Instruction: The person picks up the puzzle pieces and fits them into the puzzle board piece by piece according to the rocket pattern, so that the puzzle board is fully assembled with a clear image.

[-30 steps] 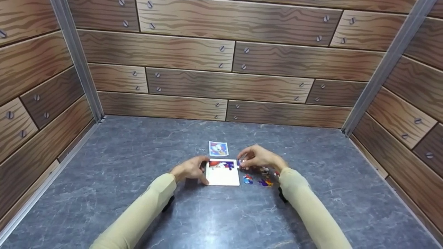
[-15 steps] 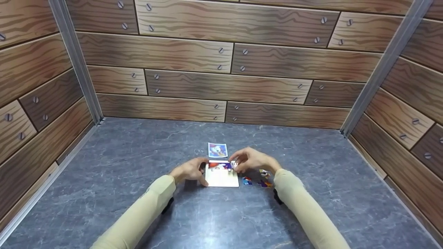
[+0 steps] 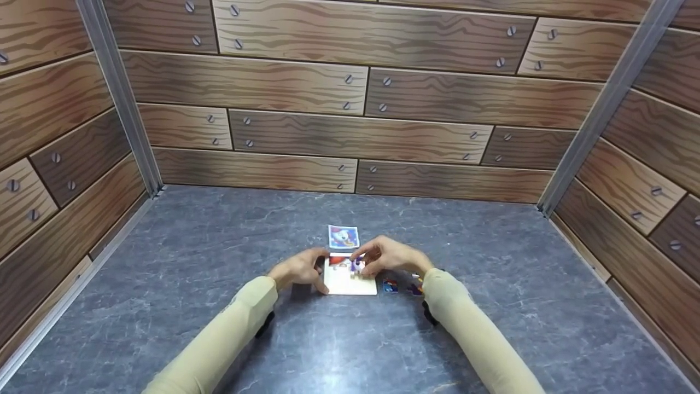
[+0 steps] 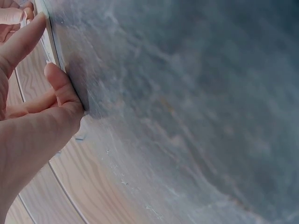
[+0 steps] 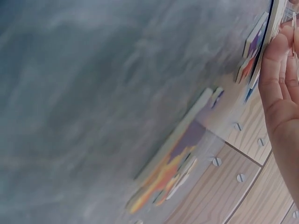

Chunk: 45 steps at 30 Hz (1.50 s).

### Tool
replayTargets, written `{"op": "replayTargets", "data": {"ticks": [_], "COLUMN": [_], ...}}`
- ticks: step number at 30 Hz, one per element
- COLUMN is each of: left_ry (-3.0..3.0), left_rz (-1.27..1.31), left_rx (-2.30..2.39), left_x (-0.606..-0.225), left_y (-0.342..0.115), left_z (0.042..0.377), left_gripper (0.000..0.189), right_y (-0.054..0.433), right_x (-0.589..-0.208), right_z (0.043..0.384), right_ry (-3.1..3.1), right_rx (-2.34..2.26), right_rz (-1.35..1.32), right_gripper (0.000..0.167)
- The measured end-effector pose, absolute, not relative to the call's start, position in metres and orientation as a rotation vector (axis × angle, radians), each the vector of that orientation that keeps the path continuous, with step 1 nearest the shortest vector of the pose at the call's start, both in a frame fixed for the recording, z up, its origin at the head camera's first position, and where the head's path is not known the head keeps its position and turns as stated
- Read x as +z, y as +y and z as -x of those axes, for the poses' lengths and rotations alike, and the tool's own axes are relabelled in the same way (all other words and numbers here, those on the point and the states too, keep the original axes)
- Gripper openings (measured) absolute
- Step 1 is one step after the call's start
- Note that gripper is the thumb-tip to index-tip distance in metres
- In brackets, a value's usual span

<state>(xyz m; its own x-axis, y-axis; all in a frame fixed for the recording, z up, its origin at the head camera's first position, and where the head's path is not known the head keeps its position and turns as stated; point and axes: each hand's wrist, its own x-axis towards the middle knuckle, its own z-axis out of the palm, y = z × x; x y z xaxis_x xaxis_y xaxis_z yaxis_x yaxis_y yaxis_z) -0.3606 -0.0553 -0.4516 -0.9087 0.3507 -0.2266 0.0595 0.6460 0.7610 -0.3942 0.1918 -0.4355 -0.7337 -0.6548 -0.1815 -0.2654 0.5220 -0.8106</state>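
A white puzzle tray [image 3: 350, 284] lies on the grey table, its far part filled with coloured jigsaw pieces [image 3: 338, 261]. My left hand [image 3: 298, 269] holds the tray's left side, thumb at the near corner and a finger at the far one. The left wrist view shows these fingertips against the tray edge [image 4: 55, 46]. Above the tray's right half, my right hand [image 3: 391, 257] pinches a purple and white jigsaw piece [image 3: 356, 266] between thumb and fingers. The piece's lower side is hidden, so I cannot tell whether it touches the tray.
A small picture card [image 3: 343, 237] of a cartoon figure lies just beyond the tray. Right of the tray are a blue and red loose piece [image 3: 390, 285] and purple-orange pieces [image 3: 415, 289], partly under my right sleeve. Wood-patterned walls [image 3: 350, 131] enclose the table.
My right hand has carried the jigsaw piece leftward, from the tray's right edge to over its interior. My left hand stays at the tray's left side.
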Motion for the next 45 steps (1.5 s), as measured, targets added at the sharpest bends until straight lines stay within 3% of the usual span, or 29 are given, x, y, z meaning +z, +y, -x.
{"op": "replayTargets", "data": {"ticks": [14, 22, 45], "left_ry": [2.543, 2.547, 2.513], "left_rz": [-0.431, -0.463, -0.570], "left_rx": [1.095, 1.103, 1.193], "left_x": [-0.450, -0.451, -0.452], "left_y": [-0.057, -0.057, -0.059], "left_z": [0.362, 0.361, 0.359], "left_gripper": [0.074, 0.075, 0.070], "right_y": [0.176, 0.165, 0.143], "right_x": [-0.432, -0.434, -0.437], "right_z": [0.391, 0.389, 0.388], "right_ry": [2.353, 2.350, 2.459], "right_rx": [-1.092, -1.077, -0.990], "right_rz": [0.830, 0.749, 0.877], "right_gripper": [0.040, 0.038, 0.036]}}
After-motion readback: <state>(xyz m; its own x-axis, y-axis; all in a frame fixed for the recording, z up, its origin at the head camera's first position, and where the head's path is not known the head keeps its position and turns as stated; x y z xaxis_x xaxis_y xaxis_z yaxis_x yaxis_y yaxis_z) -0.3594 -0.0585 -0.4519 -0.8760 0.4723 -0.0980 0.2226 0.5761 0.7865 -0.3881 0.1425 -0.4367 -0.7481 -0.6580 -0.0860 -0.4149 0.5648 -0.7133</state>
